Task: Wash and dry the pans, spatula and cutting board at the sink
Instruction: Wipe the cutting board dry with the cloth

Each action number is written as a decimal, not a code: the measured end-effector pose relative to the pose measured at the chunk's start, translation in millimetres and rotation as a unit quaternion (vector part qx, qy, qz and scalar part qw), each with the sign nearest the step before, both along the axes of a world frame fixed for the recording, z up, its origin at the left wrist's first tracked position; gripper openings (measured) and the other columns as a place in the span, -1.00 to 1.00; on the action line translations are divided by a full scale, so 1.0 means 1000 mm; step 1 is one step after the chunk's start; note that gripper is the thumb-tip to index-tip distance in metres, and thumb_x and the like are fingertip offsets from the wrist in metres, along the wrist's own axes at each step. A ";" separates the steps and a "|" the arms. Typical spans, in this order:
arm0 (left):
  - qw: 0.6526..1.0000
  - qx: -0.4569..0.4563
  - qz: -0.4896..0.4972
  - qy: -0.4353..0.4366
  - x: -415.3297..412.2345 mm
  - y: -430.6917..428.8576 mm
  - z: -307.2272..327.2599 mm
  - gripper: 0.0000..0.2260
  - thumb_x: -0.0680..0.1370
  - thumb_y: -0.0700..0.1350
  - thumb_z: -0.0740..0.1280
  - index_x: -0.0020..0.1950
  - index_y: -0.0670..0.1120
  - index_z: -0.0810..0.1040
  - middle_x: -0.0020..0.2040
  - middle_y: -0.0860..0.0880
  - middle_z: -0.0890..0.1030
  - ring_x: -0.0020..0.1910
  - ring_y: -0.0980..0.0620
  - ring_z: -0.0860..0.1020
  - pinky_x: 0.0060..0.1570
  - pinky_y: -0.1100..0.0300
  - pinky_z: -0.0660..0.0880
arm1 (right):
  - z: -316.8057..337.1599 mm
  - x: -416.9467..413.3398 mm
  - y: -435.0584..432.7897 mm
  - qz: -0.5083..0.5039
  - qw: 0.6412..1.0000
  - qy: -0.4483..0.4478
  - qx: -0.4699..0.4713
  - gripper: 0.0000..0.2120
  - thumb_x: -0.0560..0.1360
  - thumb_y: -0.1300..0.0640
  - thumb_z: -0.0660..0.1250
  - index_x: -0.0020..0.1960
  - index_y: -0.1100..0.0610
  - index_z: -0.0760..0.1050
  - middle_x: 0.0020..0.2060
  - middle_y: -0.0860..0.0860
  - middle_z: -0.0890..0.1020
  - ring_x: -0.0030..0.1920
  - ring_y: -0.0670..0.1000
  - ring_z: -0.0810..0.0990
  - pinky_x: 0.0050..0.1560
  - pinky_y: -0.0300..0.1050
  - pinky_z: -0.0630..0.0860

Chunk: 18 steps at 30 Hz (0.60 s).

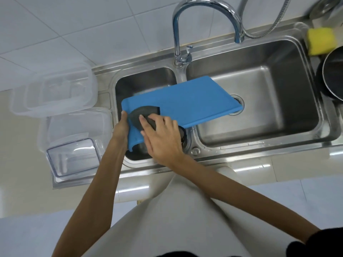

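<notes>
A blue cutting board (pixel 187 102) lies tilted across the divider of the steel double sink (pixel 259 145), its far corner over the right basin's drain. My left hand (pixel 121 127) grips the board's near left edge. My right hand (pixel 163 138) presses a dark grey scrub pad (pixel 143 115) onto the board's near left corner, fingers curled over it. A dark pan (pixel 332 76) stands on the counter at the right edge, partly out of view. Something dark lies in the left basin under the board, mostly hidden.
The chrome faucet (pixel 204 8) arches over the sink, with a metal hose behind it. A yellow sponge (pixel 321 40) sits at the sink's back right corner. Clear plastic containers (pixel 55 89) and a clear lidded box (pixel 74 140) stand left of the sink.
</notes>
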<state>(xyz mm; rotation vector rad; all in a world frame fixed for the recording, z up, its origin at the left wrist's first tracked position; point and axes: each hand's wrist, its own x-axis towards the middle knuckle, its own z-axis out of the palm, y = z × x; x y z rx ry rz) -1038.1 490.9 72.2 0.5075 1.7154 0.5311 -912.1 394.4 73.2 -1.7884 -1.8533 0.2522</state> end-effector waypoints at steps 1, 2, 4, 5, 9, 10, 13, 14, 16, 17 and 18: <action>1.000 0.000 0.001 0.008 -0.002 0.000 -0.001 -0.48 0.62 0.28 0.17 0.20 -0.14 0.59 0.04 -0.13 0.72 -0.05 -0.10 0.70 -0.14 0.01 0.65 | -0.006 0.009 -0.001 0.007 1.000 -0.005 0.009 -0.60 0.65 -0.01 0.19 0.41 0.12 0.50 0.21 0.16 0.56 -0.02 0.17 0.47 -0.06 0.06 0.36; 1.000 0.002 0.001 0.020 -0.005 0.000 -0.002 -0.46 0.59 0.31 0.20 0.20 -0.12 0.59 0.05 -0.12 0.71 -0.01 -0.13 0.70 -0.05 -0.06 0.65 | -0.015 0.023 -0.004 0.005 1.000 -0.006 0.015 -0.60 0.65 -0.01 0.20 0.40 0.13 0.52 0.18 0.17 0.57 -0.04 0.18 0.48 -0.07 0.06 0.38; 0.999 0.010 -0.018 0.028 -0.010 -0.001 -0.005 -0.45 0.55 0.36 0.21 0.19 -0.08 0.60 0.02 -0.07 0.73 -0.01 -0.13 0.70 0.06 -0.16 0.62 | -0.041 0.061 -0.011 -0.035 0.999 -0.012 -0.007 -0.61 0.65 -0.01 0.20 0.39 0.13 0.53 0.15 0.19 0.57 -0.04 0.21 0.49 -0.05 0.08 0.42; 0.999 0.014 -0.029 0.026 -0.010 -0.002 -0.004 -0.44 0.54 0.38 0.20 0.18 -0.06 0.61 0.01 -0.05 0.73 -0.01 -0.13 0.70 0.08 -0.19 0.61 | -0.058 0.086 -0.014 -0.067 0.997 -0.016 -0.040 -0.59 0.65 -0.03 0.18 0.40 0.13 0.53 0.14 0.21 0.56 -0.02 0.23 0.49 -0.01 0.08 0.44; 0.996 0.040 -0.058 0.061 -0.012 0.000 -0.002 -0.49 0.57 0.36 0.16 0.06 -0.05 0.62 -0.06 -0.02 0.73 -0.07 -0.08 0.71 0.00 -0.08 0.64 | -0.109 0.179 -0.014 -0.164 0.969 0.029 -0.183 -0.51 0.65 -0.04 0.15 0.45 0.21 0.44 0.17 0.33 0.47 0.07 0.35 0.51 0.08 0.21 0.54; 0.994 0.049 -0.064 0.072 -0.010 0.000 -0.001 -0.51 0.58 0.35 0.15 0.03 -0.04 0.61 -0.09 0.00 0.72 -0.11 -0.04 0.70 -0.08 -0.01 0.65 | -0.116 0.187 -0.009 -0.178 0.960 0.029 -0.213 -0.52 0.66 -0.02 0.17 0.48 0.22 0.41 0.19 0.33 0.44 0.08 0.36 0.50 0.06 0.22 0.56; 0.987 0.081 -0.084 0.110 -0.001 -0.002 0.003 -0.54 0.60 0.34 0.13 -0.06 -0.01 0.59 -0.10 0.02 0.69 -0.15 0.02 0.68 -0.19 0.12 0.60 | -0.120 0.180 0.028 -0.237 0.937 0.025 -0.255 -0.52 0.67 -0.03 0.17 0.49 0.22 0.32 0.20 0.31 0.38 0.05 0.37 0.51 0.04 0.22 0.56; 0.985 0.087 -0.089 0.119 -0.001 -0.003 0.003 -0.53 0.59 0.35 0.13 -0.08 0.00 0.59 -0.09 0.02 0.68 -0.13 0.01 0.67 -0.16 0.11 0.60 | -0.119 0.175 0.046 -0.260 0.929 0.036 -0.262 -0.51 0.67 -0.04 0.16 0.48 0.24 0.31 0.20 0.31 0.38 0.04 0.39 0.53 0.04 0.21 0.54; 0.983 0.093 -0.093 0.129 -0.002 -0.005 0.003 -0.54 0.60 0.33 0.13 -0.12 0.00 0.58 -0.12 0.02 0.67 -0.15 0.04 0.66 -0.18 0.14 0.60 | -0.115 0.167 0.083 -0.289 0.914 0.068 -0.275 -0.51 0.67 -0.07 0.15 0.44 0.27 0.30 0.22 0.33 0.37 0.05 0.43 0.55 0.07 0.23 0.52; 0.982 0.094 -0.095 0.134 -0.002 -0.006 0.004 -0.54 0.61 0.31 0.12 -0.13 -0.01 0.58 -0.14 0.03 0.66 -0.18 0.07 0.65 -0.24 0.21 0.57 | -0.112 0.164 0.100 -0.288 0.912 0.079 -0.281 -0.51 0.67 -0.07 0.14 0.44 0.26 0.29 0.25 0.33 0.35 0.06 0.44 0.55 0.10 0.24 0.53; 0.981 0.097 -0.096 0.140 -0.003 -0.009 0.004 -0.54 0.62 0.30 0.12 -0.12 -0.03 0.58 -0.16 0.05 0.65 -0.21 0.10 0.64 -0.32 0.28 0.54 | -0.108 0.158 0.115 -0.276 0.915 0.083 -0.282 -0.51 0.67 -0.06 0.13 0.47 0.24 0.27 0.27 0.34 0.34 0.08 0.44 0.55 0.11 0.23 0.53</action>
